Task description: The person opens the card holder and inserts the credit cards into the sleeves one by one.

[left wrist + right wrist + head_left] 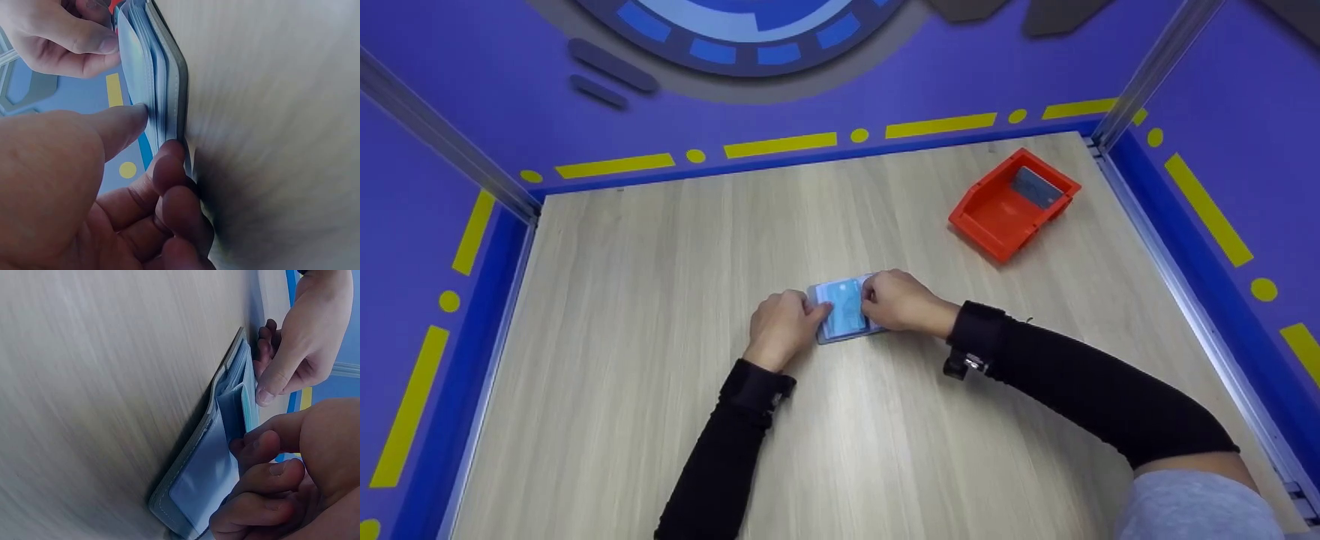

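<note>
An open card holder (pixel 191 481) with a grey stitched cover and a stack of clear plastic sleeves (pixel 153 67) lies on the table. On its left half a light blue card (pixel 844 306) shows in the head view. My left hand (pixel 782 326) grips the left edge, thumb on top of the sleeves and fingertips at the cover's edge. From the other side, my right hand (pixel 904 301) pinches the right edge of the blue card or its sleeve between thumb and index finger. Whether the card lies inside a sleeve there, I cannot tell.
At the back right of the wooden table (pixel 660 300) stands a red plastic bin (pixel 997 214) with a flat grey card-like piece (pixel 1037 187) leaning inside. Blue panels with yellow marks wall the table at the back and both sides.
</note>
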